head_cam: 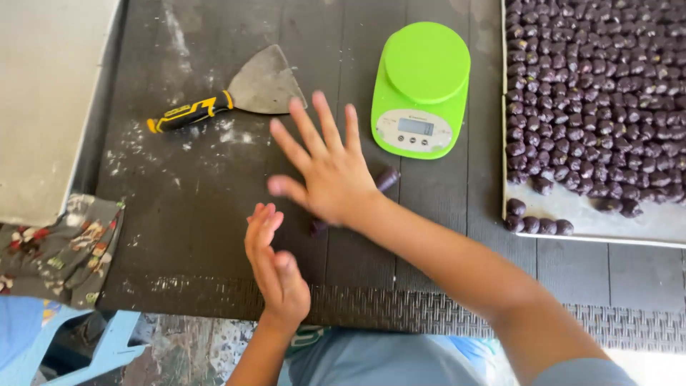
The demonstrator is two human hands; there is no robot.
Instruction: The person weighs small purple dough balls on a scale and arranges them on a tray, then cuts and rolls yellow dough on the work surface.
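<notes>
Right hand (330, 171), grip open and flat, presses a dark purple dough roll (386, 179) against the dark slatted surface (193, 214); left hand (275, 268), open, waits beside it.

— What is lying under the right hand (330, 171)?

— A dark purple dough roll (386, 179), lying flat on the dark table (193, 207). One rounded end is sticking out past the palm toward the scale side, and the other end is peeking out near the wrist.

— And its middle?

— The flat, spread palm is covering it, pressing down on it.
</notes>
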